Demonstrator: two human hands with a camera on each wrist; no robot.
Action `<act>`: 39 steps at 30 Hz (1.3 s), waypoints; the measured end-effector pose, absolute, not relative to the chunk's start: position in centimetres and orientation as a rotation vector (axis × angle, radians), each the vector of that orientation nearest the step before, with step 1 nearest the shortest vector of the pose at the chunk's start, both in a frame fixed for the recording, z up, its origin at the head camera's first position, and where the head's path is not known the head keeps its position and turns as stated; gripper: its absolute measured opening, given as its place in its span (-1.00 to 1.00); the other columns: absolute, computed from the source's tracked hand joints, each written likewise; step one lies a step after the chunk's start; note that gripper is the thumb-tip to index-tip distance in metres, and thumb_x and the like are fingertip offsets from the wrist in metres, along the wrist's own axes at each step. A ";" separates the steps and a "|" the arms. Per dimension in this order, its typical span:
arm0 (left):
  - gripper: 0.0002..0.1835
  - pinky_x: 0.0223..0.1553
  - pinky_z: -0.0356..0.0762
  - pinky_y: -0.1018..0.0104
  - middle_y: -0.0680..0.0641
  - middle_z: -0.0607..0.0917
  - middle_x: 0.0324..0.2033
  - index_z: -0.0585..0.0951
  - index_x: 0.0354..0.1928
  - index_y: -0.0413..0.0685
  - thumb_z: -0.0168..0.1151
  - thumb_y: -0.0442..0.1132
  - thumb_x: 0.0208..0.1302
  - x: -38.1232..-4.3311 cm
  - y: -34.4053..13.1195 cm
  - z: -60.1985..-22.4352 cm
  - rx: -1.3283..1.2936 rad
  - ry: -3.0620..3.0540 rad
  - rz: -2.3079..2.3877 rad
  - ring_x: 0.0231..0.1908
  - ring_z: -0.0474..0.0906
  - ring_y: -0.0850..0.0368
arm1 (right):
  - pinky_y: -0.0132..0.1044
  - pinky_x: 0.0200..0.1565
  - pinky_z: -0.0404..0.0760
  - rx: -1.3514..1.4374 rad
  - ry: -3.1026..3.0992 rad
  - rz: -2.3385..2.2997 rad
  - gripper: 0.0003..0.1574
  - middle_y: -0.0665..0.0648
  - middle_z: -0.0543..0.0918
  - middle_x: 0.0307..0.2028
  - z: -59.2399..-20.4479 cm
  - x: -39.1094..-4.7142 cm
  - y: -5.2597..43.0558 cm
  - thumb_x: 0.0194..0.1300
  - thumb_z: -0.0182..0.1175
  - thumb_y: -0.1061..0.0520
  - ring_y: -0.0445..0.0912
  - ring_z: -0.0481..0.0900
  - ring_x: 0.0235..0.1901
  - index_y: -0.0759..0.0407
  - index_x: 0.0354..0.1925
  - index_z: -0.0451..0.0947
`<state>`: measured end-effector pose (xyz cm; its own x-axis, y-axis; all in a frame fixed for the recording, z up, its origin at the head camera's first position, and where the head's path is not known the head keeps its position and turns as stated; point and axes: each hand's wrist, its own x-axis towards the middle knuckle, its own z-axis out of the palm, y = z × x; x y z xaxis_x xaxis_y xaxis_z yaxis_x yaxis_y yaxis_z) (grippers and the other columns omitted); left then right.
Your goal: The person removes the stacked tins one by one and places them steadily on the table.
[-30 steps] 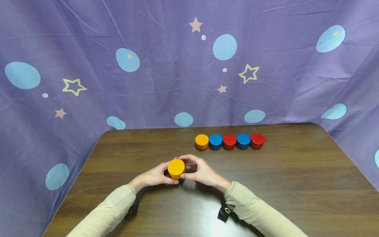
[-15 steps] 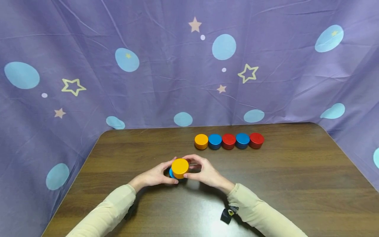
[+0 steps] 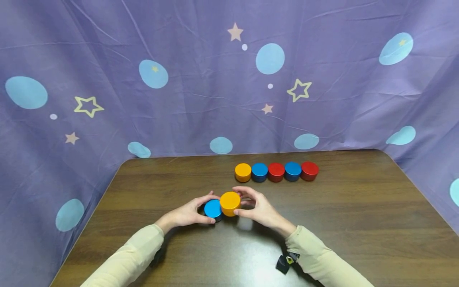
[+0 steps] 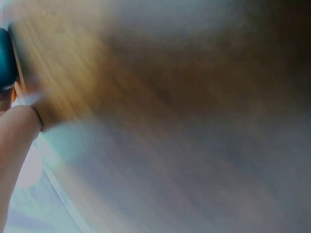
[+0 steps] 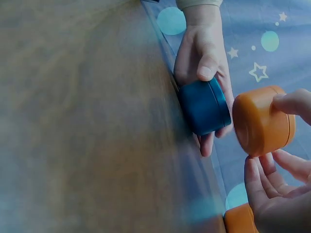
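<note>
In the head view my left hand (image 3: 190, 211) curls round a round blue lidded tin (image 3: 213, 209), thumb on the near side and fingers on the far side. My right hand (image 3: 261, 208) pinches an orange lidded tin (image 3: 230, 203) between thumb and fingertips, higher than the blue one and just to its right. From the right wrist a gap shows between the orange tin (image 5: 265, 121) and the blue tin (image 5: 205, 107). The left wrist view catches only the blue tin's edge (image 4: 7, 60) and part of the hand.
Along the table's back stands a row of similar tins: an orange tin (image 3: 243, 172), a blue tin (image 3: 259, 172), a red tin (image 3: 276, 172), another blue tin (image 3: 293, 171) and another red tin (image 3: 309, 170). A purple patterned curtain (image 3: 186, 95) hangs behind the wooden table (image 3: 358, 215).
My right hand has carried the orange tin rightward, off from over the blue tin, whose top now shows. My left hand has stayed round the blue tin.
</note>
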<state>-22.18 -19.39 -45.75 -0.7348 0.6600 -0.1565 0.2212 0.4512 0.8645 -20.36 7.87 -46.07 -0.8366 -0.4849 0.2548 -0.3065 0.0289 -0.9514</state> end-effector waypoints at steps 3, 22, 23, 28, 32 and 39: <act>-0.33 0.28 -0.19 -0.35 -0.18 0.24 0.40 0.38 0.33 -0.02 0.38 -0.18 0.18 -22.2 -19.4 -45.7 0.759 2.223 1.237 0.45 -0.21 -0.18 | -0.10 0.08 0.50 -0.876 2.160 -1.925 -0.32 0.30 0.51 0.09 -46.3 -20.4 8.3 0.16 0.35 0.32 0.09 0.53 0.00 0.42 0.23 0.39; -0.33 0.31 -0.23 -0.29 -0.05 0.37 0.34 0.39 0.32 -0.10 0.40 -0.22 0.17 -21.9 -19.6 -45.8 0.830 2.206 1.272 0.45 -0.25 -0.17 | -0.26 0.08 0.50 -0.722 2.192 -1.980 -0.33 0.25 0.56 0.06 -45.4 -21.0 12.4 0.09 0.38 0.38 0.10 0.51 0.04 0.32 0.18 0.42; -0.34 0.31 -0.23 -0.29 -0.05 0.37 0.34 0.39 0.32 -0.10 0.39 -0.22 0.18 -22.0 -19.6 -45.8 0.831 2.203 1.276 0.45 -0.25 -0.16 | -0.26 0.08 0.50 -0.705 2.193 -1.991 -0.33 0.26 0.56 0.06 -45.3 -21.1 12.7 0.09 0.37 0.38 0.10 0.51 0.04 0.33 0.18 0.42; -0.34 0.31 -0.23 -0.29 -0.06 0.37 0.34 0.39 0.32 -0.11 0.39 -0.24 0.18 -22.1 -19.6 -45.9 0.848 2.202 1.279 0.45 -0.25 -0.18 | -0.30 0.07 0.49 -0.635 2.212 -2.027 -0.33 0.29 0.54 0.05 -45.0 -21.3 14.3 0.09 0.37 0.39 0.06 0.52 0.02 0.34 0.18 0.41; -0.34 0.32 -0.23 -0.27 -0.05 0.38 0.33 0.40 0.32 -0.11 0.40 -0.25 0.17 -22.2 -19.6 -46.0 0.858 2.207 1.279 0.45 -0.24 -0.17 | -0.33 0.07 0.49 -0.641 2.229 -2.038 -0.34 0.31 0.54 0.04 -45.2 -21.5 15.4 0.09 0.36 0.41 0.03 0.52 0.01 0.36 0.17 0.40; -0.33 0.33 -0.26 -0.25 -0.05 0.38 0.34 0.39 0.33 -0.10 0.39 -0.25 0.17 -22.2 -19.3 -46.1 0.844 2.192 1.276 0.45 -0.25 -0.15 | -0.37 0.04 0.50 -0.659 2.281 -2.028 -0.33 0.35 0.53 0.03 -45.3 -21.6 17.2 0.07 0.36 0.43 -0.02 0.53 -0.01 0.39 0.17 0.39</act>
